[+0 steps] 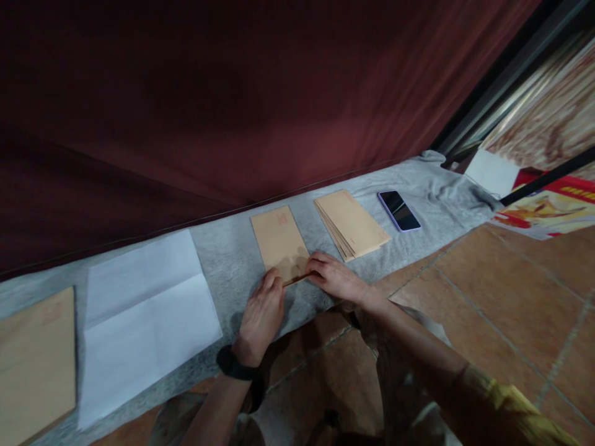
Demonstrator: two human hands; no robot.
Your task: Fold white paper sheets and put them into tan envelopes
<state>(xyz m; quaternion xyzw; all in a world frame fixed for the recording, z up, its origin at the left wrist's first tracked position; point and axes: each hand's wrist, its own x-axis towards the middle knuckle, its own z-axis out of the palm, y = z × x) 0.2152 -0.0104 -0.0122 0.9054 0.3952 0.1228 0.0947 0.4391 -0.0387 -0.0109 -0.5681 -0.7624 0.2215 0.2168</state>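
A tan paper envelope (pixel 281 239) with small red print lies on the grey cloth in front of me. My left hand (pixel 264 310) grips its near left corner, fingers closed, thumb side toward the edge. At the near right corner my right hand (pixel 332 275) pinches the same edge, which looks slightly raised or folded between the hands. Just right of it rests a fanned stack of similar envelopes (pixel 356 226), touched by neither hand. A dark watch or band is on my left wrist.
White creased paper sheets (pixel 146 322) lie to the left, with a larger pile of tan envelopes (pixel 37 365) beyond. A phone (pixel 398 210) in a purple case sits at the right. Dark red curtain (pixel 260 111) hangs behind the narrow grey cloth (pixel 227 248); tiled floor (pixel 502 297) lies below.
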